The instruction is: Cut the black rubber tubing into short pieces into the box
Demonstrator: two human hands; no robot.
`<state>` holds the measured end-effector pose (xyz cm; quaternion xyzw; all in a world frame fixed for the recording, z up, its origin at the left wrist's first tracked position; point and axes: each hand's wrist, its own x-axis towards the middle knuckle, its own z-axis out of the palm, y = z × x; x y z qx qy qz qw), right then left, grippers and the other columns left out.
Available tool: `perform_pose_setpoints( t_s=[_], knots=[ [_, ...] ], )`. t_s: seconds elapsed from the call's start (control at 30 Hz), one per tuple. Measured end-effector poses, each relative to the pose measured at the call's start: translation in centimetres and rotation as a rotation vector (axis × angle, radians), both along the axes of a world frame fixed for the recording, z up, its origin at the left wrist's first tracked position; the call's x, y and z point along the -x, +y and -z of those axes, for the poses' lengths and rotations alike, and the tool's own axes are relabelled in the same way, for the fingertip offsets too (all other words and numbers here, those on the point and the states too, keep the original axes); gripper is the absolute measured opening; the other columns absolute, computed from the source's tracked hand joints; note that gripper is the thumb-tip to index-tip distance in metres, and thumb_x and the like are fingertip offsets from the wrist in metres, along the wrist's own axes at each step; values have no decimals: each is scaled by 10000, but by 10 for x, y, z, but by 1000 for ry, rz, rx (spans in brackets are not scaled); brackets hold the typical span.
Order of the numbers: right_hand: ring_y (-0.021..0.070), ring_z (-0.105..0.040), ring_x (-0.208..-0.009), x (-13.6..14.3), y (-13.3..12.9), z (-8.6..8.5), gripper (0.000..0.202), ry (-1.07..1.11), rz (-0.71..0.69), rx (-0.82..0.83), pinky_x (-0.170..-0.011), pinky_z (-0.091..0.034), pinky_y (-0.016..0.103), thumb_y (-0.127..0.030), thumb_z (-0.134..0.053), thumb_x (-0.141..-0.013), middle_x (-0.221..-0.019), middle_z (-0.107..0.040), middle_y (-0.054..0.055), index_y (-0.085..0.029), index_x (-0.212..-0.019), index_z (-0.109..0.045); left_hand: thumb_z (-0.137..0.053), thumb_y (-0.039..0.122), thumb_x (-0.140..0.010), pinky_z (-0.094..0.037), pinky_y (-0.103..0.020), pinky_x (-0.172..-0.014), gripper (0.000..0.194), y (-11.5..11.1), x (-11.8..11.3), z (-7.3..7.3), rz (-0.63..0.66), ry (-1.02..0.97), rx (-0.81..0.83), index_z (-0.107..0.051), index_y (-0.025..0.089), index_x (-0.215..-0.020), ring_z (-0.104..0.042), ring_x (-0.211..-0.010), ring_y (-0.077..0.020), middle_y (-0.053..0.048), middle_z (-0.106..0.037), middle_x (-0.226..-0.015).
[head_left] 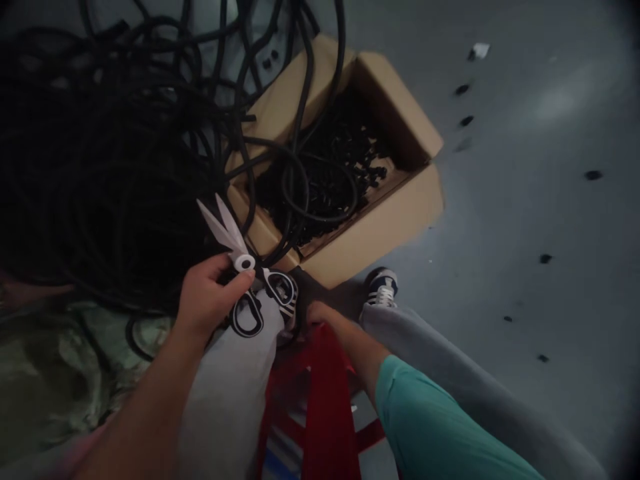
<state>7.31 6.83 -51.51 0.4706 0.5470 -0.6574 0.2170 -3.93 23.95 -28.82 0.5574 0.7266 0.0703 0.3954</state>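
My left hand is closed around the pivot of a pair of scissors. The light blades point up and to the left and stand apart, while the black-and-white handle loops hang below the hand. My right hand is closed at the front edge of a red stool between my legs; its fingers are partly hidden. Beyond both hands sits an open cardboard box with many short black pieces inside. Loops of black tubing run over its left side and into it.
A large tangle of black tubing covers the floor at left. Crumpled clear plastic lies below it. Several small black bits are scattered on the grey floor at right. My shoe is just below the box.
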Motion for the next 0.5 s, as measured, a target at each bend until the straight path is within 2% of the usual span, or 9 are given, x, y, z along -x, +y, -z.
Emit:
perform_pose_setpoints(
  t_s=[0.1, 0.17, 0.23, 0.27, 0.3, 0.33, 0.37, 0.43, 0.5],
  knots=[
    [100, -573, -558, -22, 41, -42, 137, 60, 239, 35, -514, -473, 204, -235, -634, -709, -678, -625, 4, -132, -800, -635, -566, 327, -611, -399, -215, -543, 186, 6, -4, -10, 33, 63, -26, -623, 154, -645, -549, -600, -138, 8, -615, -608],
    [88, -579, -594, -45, 76, -70, 207, 69, 422, -39, -523, -470, 185, -242, -510, -796, -782, -637, 23, -156, -959, -604, -536, 340, -624, -397, -222, -555, 220, 7, -8, -18, 38, 100, -53, -632, 150, -680, -553, -621, -149, -1, -624, -633],
    [76, -587, -689, -70, 111, -99, 323, 83, 585, -133, -579, -479, 180, -290, -375, -864, -977, -605, 49, -204, -1157, -482, -512, 339, -635, -393, -230, -575, 244, 7, -14, -26, 73, 134, -74, -640, 143, -704, -556, -649, -159, -14, -631, -654],
    [75, -586, -714, -79, 126, -114, 358, 103, 689, -163, -597, -484, 186, -327, -358, -868, -1047, -576, 58, -226, -1204, -427, -507, 335, -636, -390, -234, -583, 249, 6, -17, -30, 95, 145, -72, -644, 140, -709, -555, -656, -162, -20, -633, -662],
    [88, -585, -706, -87, 137, -128, 401, 147, 943, -122, -598, -491, 211, -364, -410, -840, -1065, -562, 71, -230, -1218, -407, -504, 332, -638, -389, -236, -589, 253, 5, -21, -34, 119, 142, -62, -647, 138, -714, -554, -658, -162, -25, -635, -670],
    [96, -581, -694, -91, 145, -142, 458, 172, 1090, -81, -595, -493, 229, -398, -436, -818, -1065, -555, 73, -236, -1242, -373, -502, 334, -641, -388, -238, -590, 258, 2, -25, -36, 125, 136, -51, -649, 137, -719, -550, -653, -160, -30, -637, -675],
    [106, -576, -687, -92, 147, -156, 500, 196, 1155, -46, -593, -491, 243, -414, -464, -795, -1038, -560, 74, -228, -1248, -364, -499, 330, -643, -388, -237, -593, 261, 0, -30, -39, 127, 117, -45, -652, 138, -733, -548, -653, -156, -32, -641, -689],
    [129, -569, -712, -88, 140, -183, 483, 265, 1106, -73, -627, -486, 270, -380, -509, -755, -938, -580, 61, -195, -1194, -428, -493, 326, -651, -385, -235, -591, 261, -8, -40, -42, 144, 82, -31, -652, 139, -744, -541, -648, -151, -37, -641, -693],
    [162, -557, -803, -78, 120, -207, 379, 315, 951, -287, -733, -474, 314, -295, -533, -713, -878, -582, 54, -173, -1072, -528, -496, 323, -654, -374, -233, -568, 254, -15, -50, -45, 150, 73, -3, -650, 140, -738, -526, -620, -146, -35, -627, -657]
  ],
)
